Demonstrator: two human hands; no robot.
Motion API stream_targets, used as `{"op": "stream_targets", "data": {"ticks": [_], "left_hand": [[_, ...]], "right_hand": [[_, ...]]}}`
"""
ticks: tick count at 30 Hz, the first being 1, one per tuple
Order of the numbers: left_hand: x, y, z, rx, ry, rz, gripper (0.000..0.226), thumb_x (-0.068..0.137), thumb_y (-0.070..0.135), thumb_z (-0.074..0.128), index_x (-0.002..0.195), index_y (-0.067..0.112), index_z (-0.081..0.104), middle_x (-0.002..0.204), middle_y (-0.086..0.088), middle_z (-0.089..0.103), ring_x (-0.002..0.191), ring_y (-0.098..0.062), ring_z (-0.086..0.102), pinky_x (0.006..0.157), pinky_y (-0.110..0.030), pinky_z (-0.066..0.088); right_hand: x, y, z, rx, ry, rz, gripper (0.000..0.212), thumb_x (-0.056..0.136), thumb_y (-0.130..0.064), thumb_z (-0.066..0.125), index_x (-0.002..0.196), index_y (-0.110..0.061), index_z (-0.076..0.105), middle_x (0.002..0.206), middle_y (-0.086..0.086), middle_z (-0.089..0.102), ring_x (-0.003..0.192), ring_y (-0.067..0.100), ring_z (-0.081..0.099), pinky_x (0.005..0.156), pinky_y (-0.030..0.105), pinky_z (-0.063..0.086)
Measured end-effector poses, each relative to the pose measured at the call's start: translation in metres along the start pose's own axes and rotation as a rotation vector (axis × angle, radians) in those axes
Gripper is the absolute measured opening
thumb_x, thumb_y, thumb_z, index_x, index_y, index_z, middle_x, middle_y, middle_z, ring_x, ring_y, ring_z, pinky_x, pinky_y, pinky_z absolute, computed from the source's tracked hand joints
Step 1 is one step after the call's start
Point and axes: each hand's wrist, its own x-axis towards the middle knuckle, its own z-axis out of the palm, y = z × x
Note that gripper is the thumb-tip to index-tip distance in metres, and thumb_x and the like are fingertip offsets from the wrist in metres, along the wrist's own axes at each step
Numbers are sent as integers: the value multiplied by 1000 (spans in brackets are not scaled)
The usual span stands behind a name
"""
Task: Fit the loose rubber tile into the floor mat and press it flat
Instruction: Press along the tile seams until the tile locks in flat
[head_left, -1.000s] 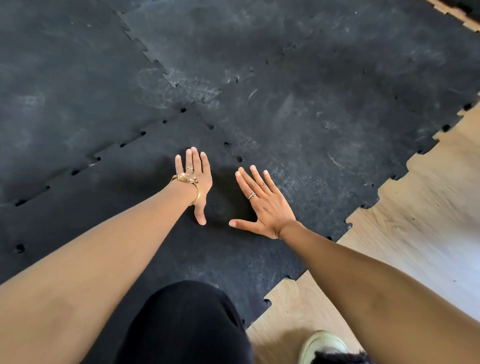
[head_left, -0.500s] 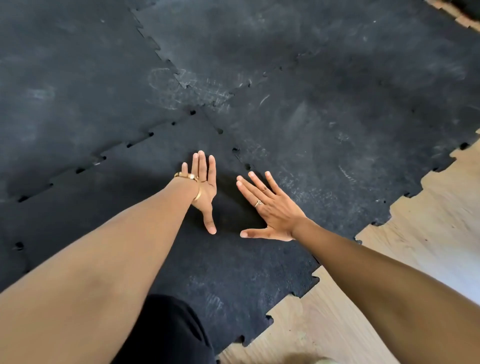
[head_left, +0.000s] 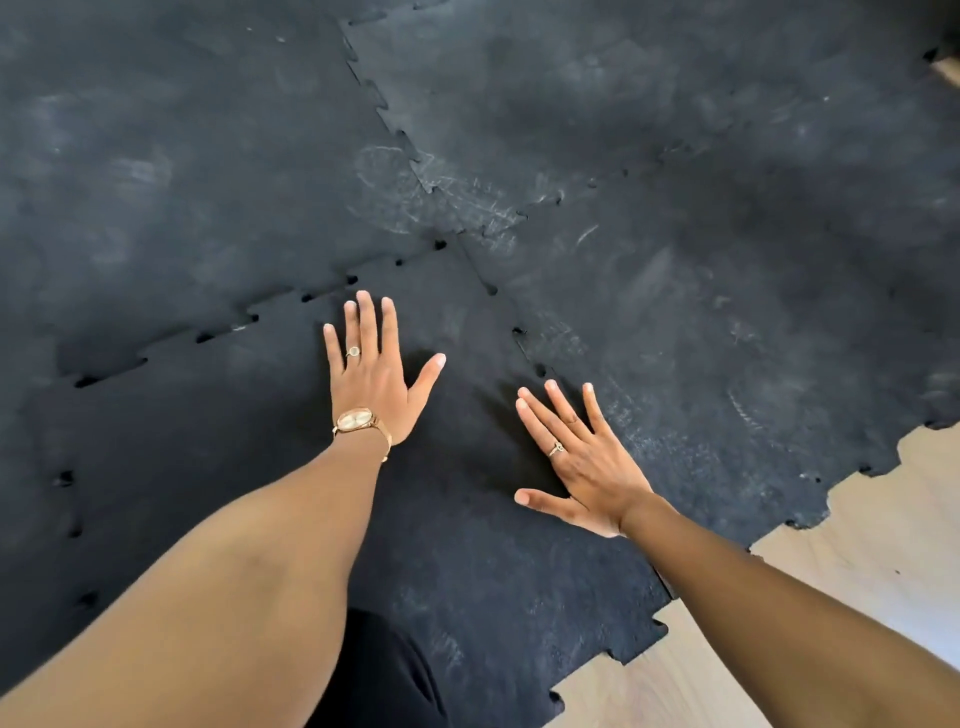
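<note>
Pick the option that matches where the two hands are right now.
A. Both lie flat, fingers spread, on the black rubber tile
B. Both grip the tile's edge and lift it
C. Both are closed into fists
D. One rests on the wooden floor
A: the left hand and the right hand lie palm-down with fingers spread on the black rubber tile, away from the wooden floor.

Two hands (head_left: 374, 374), four tiles (head_left: 182, 156).
</note>
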Motion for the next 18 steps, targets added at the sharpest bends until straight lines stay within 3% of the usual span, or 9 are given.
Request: {"op": "stream_targets", "data": {"ticks": [2, 3, 5, 7, 12, 16, 18], "left_hand": [[2, -2, 4, -4, 6, -3, 90, 90, 72, 12, 156, 12, 3, 162, -16, -1, 150, -30, -3, 120, -52, -3], [2, -3, 5, 3, 7, -8, 90, 89, 72, 11, 156, 12, 4, 162, -16, 1, 150, -30, -3, 120, -52, -3], [4, -3, 6, 7, 9, -14, 89, 89, 72, 10, 156, 13, 5, 162, -16, 1, 150, -30, -4, 120, -52, -2], [5, -2, 5, 6, 7, -9, 89, 90, 72, 12, 156, 13, 5, 162, -16, 2, 150, -30, -3, 120, -52, -2], [5, -4, 5, 2, 9, -10, 86, 91, 70, 19, 155, 13, 12, 162, -16, 8, 150, -31, 3, 121, -51, 1], [19, -9, -3, -22, 50, 20, 74, 92, 65, 28, 143, 13, 39, 151, -18, 33, 139, -37, 28, 111, -53, 20], [24, -11, -1, -40, 99, 15, 72, 91, 64, 30, 139, 12, 41, 149, -20, 33, 137, -39, 28, 113, -55, 18]], "right_hand": [[0, 0, 3, 54, 89, 39, 91, 92, -73, 19, 154, -12, -7, 163, 2, -3, 150, 26, -11, 118, 55, -1], [1, 0, 3, 156, 152, 146, 88, 93, -70, 19, 154, -13, -9, 163, 3, -4, 149, 25, -13, 118, 52, -5], [8, 3, 1, 383, 267, 531, 82, 94, -65, 18, 152, -15, -12, 163, 5, -6, 148, 23, -20, 118, 49, -13], [14, 4, 2, 366, 258, 800, 79, 93, -63, 11, 152, -16, -12, 164, 5, -5, 147, 23, -21, 118, 53, -12], [19, 6, 6, 185, 107, 870, 74, 92, -65, 0, 152, -24, -13, 163, 3, -9, 146, 30, -23, 113, 65, -10], [19, 6, 7, 160, 64, 883, 77, 90, -67, -3, 154, -25, -5, 164, 4, -5, 149, 30, -14, 112, 68, -7], [18, 7, 9, 175, 72, 883, 79, 89, -69, -2, 155, -26, -2, 164, 3, -2, 149, 29, -11, 113, 66, -8]]}}
